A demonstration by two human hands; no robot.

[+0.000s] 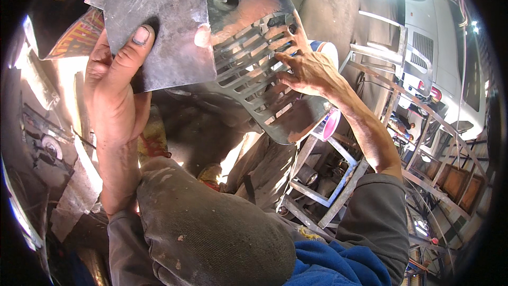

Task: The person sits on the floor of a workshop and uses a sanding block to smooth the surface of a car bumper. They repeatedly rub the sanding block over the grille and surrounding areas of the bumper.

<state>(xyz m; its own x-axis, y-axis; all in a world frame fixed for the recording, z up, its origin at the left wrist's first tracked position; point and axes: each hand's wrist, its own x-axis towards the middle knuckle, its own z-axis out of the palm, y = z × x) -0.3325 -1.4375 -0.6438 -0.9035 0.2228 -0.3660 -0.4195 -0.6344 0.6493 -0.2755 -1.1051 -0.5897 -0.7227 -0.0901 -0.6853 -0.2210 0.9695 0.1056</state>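
With the thumb on its face and the fingers behind, my left hand [120, 74] grips a flat grey sheet metal plate [159, 32]. The plate overlaps the left part of a dark slotted metal panel [233, 85], which has long parallel slats and patches of reddish-brown filler. My right hand [307, 71] rests at the right side of the slats, its index finger and thumb apart and touching the panel. Its other fingers are partly hidden. The panel's upper left is covered by the plate.
Below the panel stands a metal frame [338, 196] with a blue bar. A pink-rimmed container [332, 123] sits behind the panel's right edge. A white vehicle [444, 63] is at the far right, beside metal racks. Scrap sheet [79, 196] leans at the left.
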